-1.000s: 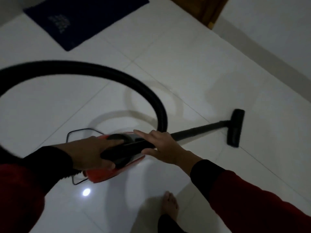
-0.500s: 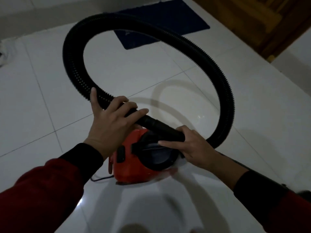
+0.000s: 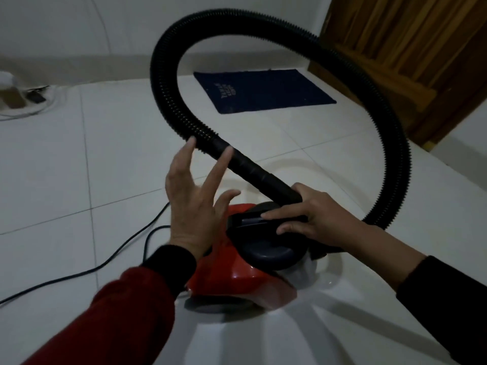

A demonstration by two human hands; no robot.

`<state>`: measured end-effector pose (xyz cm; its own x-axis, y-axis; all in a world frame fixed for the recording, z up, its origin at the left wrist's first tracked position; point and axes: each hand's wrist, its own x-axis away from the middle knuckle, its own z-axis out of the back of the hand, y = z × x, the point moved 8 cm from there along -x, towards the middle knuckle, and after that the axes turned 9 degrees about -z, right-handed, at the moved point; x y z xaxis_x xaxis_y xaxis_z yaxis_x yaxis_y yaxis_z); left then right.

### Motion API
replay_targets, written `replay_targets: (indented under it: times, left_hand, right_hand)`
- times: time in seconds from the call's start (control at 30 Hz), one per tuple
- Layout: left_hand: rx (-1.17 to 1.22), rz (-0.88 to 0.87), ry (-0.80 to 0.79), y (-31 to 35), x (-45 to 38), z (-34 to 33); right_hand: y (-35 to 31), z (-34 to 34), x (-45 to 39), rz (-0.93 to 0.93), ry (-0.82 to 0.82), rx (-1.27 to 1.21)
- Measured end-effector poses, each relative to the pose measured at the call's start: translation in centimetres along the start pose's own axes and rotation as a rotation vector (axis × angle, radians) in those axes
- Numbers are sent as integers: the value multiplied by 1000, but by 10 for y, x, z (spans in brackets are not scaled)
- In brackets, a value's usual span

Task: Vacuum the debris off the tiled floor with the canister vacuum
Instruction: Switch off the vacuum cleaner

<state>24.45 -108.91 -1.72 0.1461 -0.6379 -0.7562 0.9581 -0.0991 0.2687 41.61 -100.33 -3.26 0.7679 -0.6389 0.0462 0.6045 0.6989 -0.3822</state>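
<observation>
You are crouching over the red canister vacuum [image 3: 232, 275], which is sitting on the white tiled floor [image 3: 79, 180] just below the middle of your view. Your left hand [image 3: 192, 206] is hanging open above the canister's left shoulder, fingers spread and pointing toward twelve o'clock; two fingertips are reaching up to the smooth black cuff [image 3: 247, 169] of the hose, though whether they are touching it or only lying in front of it is hard to tell. Your right hand [image 3: 313, 219] is coming in from four o'clock and is wrapping around the base of that cuff where it is meeting the dark round cap [image 3: 266, 252] on top of the canister, its fingers lying across the black handle piece there.

The ribbed black hose [image 3: 363, 83] is rising from the cuff toward eleven o'clock, arching across twelve and sweeping down past three o'clock, where it is disappearing behind your right forearm. A thin black power cord [image 3: 87, 271] is trailing from the canister's left side toward eight o'clock.

At twelve o'clock a dark blue mat [image 3: 266, 92] is lying flat on the tiles, seen through the hose loop. A wooden door [image 3: 411, 48] is filling the one to two o'clock corner. At ten o'clock some small items and pale cables [image 3: 23, 101] are resting by the wall, too dim to identify.
</observation>
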Motion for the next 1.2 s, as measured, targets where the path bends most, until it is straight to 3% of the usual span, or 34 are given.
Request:
replay_targets:
  times: [0.07,0.17,0.33,0.5,0.73,0.93,1.03,1.1,1.2]
  left_hand:
    - [152,242,-118,-15,35,-10]
    - [235,428,-285,-23,101,-25]
    - [329,569,-244,-12,149,-24]
    - [160,499,-226,-16,141,-19]
    - [14,399,-324,-18,141,-20]
    - [-27,418,-397,-16,134,-20]
    - [44,500,-387,-14,124,-21]
    - [214,546,-359,-9,119,-26]
    - [483,455,-342,14,96,-37]
  right_hand:
    - [1,0,0,-8,-1,-5]
    - [1,1,1,15,34,12]
    - [1,0,1,23,64,18]
    - [-2,1,3,41,83,13]
    - [-1,1,3,63,107,2]
    - [0,1,1,43,63,22]
    - [2,0,0,39,14,33]
    - [1,0,0,52,-3,30]
    - [1,0,-1,79,-10,7]
